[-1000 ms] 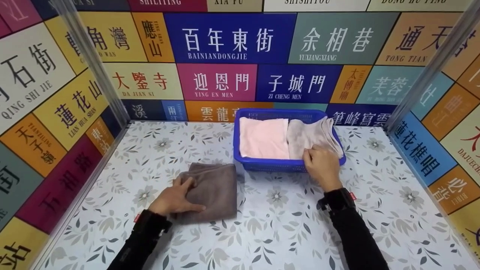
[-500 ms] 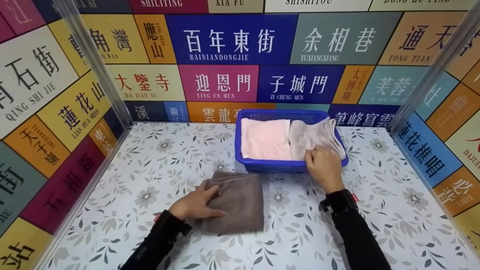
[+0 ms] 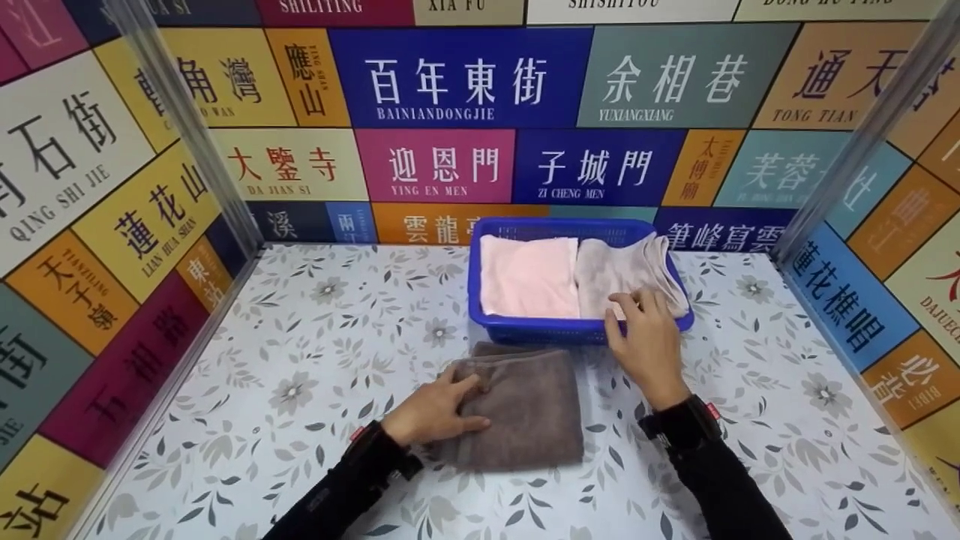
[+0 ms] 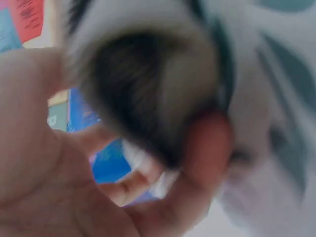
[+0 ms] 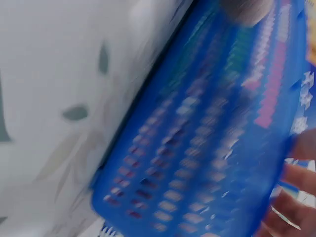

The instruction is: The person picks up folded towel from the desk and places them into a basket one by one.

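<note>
In the head view, a folded brown towel [image 3: 525, 409] lies in front of the basket. My left hand [image 3: 437, 409] grips its left side, thumb low and fingers on top. The left wrist view has the dark towel fold [image 4: 131, 84] between thumb and fingers. A blue plastic basket [image 3: 547, 330] holds a folded pink towel [image 3: 529, 277] and a folded pale grey towel [image 3: 611, 262] side by side. My right hand [image 3: 646, 345] is over the basket's near right rim, fingers loosely spread above the grey towel. Slotted basket wall [image 5: 187, 148] fills much of the right wrist view.
The tabletop [image 3: 300, 450] has a leaf-and-flower pattern. Panels of coloured place-name signs [image 3: 465, 79] rise behind it and on both sides, with the basket close to the back panel. Clear strips [image 3: 187, 127] run up the corners.
My left hand has moved the brown towel rightward across the table, to just in front of the basket. My right hand has loosened its fingers at the basket's rim.
</note>
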`<move>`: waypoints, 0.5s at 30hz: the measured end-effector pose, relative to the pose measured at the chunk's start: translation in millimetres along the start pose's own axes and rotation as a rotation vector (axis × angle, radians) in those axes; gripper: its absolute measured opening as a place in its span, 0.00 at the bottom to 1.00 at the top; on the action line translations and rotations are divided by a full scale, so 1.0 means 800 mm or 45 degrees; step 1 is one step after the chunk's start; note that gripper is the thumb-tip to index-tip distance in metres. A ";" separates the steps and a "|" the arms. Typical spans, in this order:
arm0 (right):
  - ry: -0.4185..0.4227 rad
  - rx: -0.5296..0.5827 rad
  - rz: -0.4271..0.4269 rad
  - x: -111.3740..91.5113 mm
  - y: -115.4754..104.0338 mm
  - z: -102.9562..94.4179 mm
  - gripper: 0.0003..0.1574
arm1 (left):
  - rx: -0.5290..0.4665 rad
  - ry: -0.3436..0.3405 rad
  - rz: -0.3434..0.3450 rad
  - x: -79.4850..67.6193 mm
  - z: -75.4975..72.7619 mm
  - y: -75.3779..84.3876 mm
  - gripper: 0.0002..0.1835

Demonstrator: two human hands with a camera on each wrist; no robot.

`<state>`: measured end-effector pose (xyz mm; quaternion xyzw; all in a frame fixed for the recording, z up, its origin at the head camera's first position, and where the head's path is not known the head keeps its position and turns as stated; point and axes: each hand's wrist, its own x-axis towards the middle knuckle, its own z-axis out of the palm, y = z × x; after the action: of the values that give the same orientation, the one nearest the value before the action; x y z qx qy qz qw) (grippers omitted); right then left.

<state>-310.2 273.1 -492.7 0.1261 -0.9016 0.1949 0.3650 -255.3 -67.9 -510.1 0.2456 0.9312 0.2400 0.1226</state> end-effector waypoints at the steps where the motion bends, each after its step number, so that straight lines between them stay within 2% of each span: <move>1: 0.014 0.020 -0.021 -0.006 -0.008 -0.003 0.10 | 0.002 0.018 -0.001 -0.003 -0.002 0.000 0.32; 3: -0.046 0.071 -0.022 -0.020 -0.023 -0.007 0.09 | 0.016 0.062 0.001 -0.008 -0.005 0.000 0.30; 4: -0.128 0.095 -0.005 -0.028 -0.029 -0.008 0.11 | 0.030 0.082 0.007 -0.010 -0.006 0.001 0.31; 6: -0.362 0.132 0.055 -0.043 -0.042 -0.009 0.19 | 0.088 0.132 0.017 -0.012 -0.005 0.005 0.33; 8: -0.624 0.158 0.149 -0.054 -0.052 -0.007 0.32 | 0.133 0.174 0.024 -0.015 -0.004 0.009 0.33; 10: -0.820 0.183 0.222 -0.062 -0.062 -0.003 0.45 | 0.167 0.190 0.019 -0.017 -0.001 0.012 0.33; 12: -0.920 0.224 0.272 -0.069 -0.071 0.002 0.53 | 0.165 0.183 0.011 -0.017 0.003 0.015 0.33; 15: -0.960 0.319 0.298 -0.076 -0.084 0.013 0.59 | 0.115 0.152 -0.017 -0.014 0.011 0.018 0.35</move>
<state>-249.3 213.9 -524.8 0.1286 -0.9497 0.2836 -0.0337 -237.2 -58.9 -508.9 0.2298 0.9484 0.2110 0.0572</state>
